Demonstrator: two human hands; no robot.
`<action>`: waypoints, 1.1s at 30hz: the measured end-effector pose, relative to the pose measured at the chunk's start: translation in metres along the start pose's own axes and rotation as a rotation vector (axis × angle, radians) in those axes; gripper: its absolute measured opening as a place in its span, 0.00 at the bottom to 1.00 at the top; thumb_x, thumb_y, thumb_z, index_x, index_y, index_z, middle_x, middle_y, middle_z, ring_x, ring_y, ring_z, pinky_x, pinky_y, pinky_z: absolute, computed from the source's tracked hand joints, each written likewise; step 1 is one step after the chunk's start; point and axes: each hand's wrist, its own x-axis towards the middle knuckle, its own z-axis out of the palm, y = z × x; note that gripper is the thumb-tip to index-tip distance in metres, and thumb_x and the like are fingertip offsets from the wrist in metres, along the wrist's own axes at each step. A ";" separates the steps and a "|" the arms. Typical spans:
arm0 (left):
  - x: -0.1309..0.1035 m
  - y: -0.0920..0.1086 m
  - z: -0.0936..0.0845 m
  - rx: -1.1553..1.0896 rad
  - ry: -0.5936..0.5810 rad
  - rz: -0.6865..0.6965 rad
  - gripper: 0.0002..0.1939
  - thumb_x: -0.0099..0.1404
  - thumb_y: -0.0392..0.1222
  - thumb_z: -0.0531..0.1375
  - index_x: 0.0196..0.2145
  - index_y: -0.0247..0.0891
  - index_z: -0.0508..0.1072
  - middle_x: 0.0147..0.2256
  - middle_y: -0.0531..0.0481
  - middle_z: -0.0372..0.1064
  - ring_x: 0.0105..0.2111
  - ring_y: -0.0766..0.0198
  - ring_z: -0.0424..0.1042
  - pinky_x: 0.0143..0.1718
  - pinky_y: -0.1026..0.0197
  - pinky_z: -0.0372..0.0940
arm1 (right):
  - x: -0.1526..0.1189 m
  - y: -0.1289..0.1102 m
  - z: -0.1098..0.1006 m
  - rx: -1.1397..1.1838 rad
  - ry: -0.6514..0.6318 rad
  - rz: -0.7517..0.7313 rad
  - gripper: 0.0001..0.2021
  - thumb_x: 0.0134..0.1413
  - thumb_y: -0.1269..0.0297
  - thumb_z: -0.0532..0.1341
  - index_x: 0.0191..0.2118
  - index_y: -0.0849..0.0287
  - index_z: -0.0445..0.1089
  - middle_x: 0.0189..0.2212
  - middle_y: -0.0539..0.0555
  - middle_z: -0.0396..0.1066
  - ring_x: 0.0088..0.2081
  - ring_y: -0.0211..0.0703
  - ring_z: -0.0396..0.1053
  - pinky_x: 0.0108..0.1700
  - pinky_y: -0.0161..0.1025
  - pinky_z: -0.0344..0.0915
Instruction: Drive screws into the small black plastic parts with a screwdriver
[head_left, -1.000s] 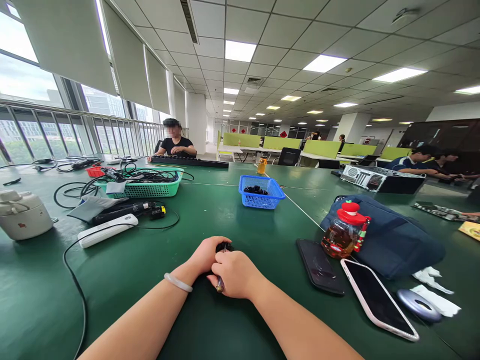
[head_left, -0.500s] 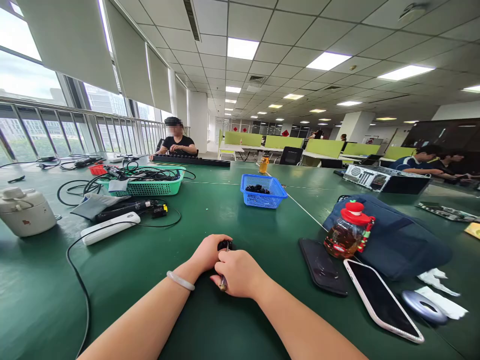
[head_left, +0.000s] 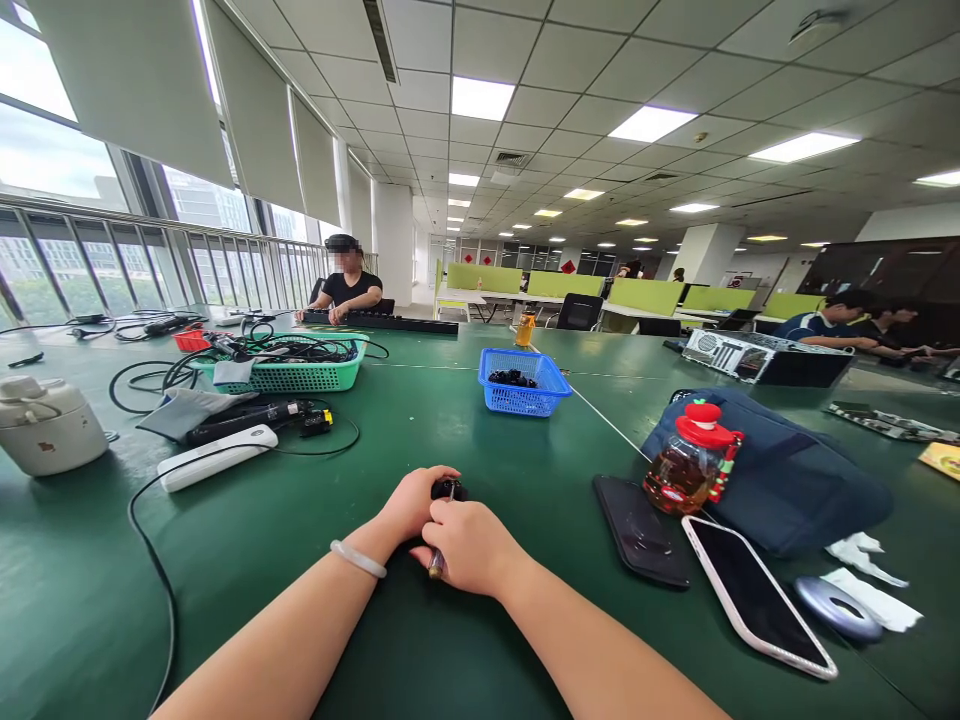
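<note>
My left hand [head_left: 411, 505], with a pale bangle at its wrist, is closed around a small black part [head_left: 445, 489] at the near middle of the table. Fingers cover most of that part, so its kind cannot be made out. My right hand [head_left: 474, 548] grips a screwdriver [head_left: 436, 566]; the handle's end pokes out below the fingers and the thin shaft meets the black part. Both hands touch or nearly touch. Beyond them stands a blue plastic basket [head_left: 525, 402] holding several small black pieces [head_left: 512, 378].
Left on the green table [head_left: 420, 430] are a green basket of cables [head_left: 300, 376], a white power strip [head_left: 217, 458] and a white jug [head_left: 51, 425]. To the right lie a black phone [head_left: 641, 530], a white-edged phone [head_left: 757, 595], a red-lidded jar [head_left: 690, 460] and a dark bag [head_left: 787, 470].
The screwdriver's handle end has swung slightly left with my right hand. My left hand keeps its hold on the black part. The person across has moved their arms along the long black object.
</note>
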 end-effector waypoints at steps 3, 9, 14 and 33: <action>0.000 0.001 -0.001 -0.009 -0.012 -0.018 0.26 0.51 0.34 0.60 0.50 0.41 0.72 0.44 0.49 0.74 0.44 0.57 0.72 0.48 0.59 0.64 | -0.001 0.003 -0.001 -0.003 0.141 0.019 0.16 0.61 0.59 0.56 0.26 0.60 0.71 0.24 0.51 0.66 0.26 0.37 0.65 0.29 0.34 0.57; 0.000 0.003 -0.001 0.032 -0.012 -0.001 0.22 0.53 0.35 0.58 0.47 0.41 0.75 0.45 0.48 0.74 0.45 0.56 0.71 0.50 0.58 0.63 | -0.002 0.000 -0.002 -0.018 0.172 -0.005 0.15 0.60 0.60 0.56 0.25 0.60 0.71 0.23 0.52 0.67 0.25 0.38 0.64 0.27 0.35 0.55; 0.001 0.000 0.001 0.063 0.003 0.008 0.19 0.55 0.38 0.59 0.45 0.42 0.76 0.43 0.49 0.75 0.45 0.55 0.70 0.49 0.56 0.63 | 0.000 -0.006 0.003 -0.001 -0.010 -0.032 0.12 0.59 0.60 0.58 0.29 0.61 0.73 0.25 0.54 0.72 0.28 0.42 0.68 0.32 0.37 0.59; -0.001 0.006 -0.002 0.079 -0.035 -0.024 0.24 0.53 0.34 0.60 0.49 0.41 0.72 0.43 0.48 0.73 0.47 0.56 0.68 0.51 0.58 0.62 | 0.001 -0.017 -0.003 -0.054 0.105 0.118 0.15 0.62 0.64 0.53 0.27 0.60 0.70 0.23 0.54 0.72 0.27 0.42 0.68 0.31 0.37 0.56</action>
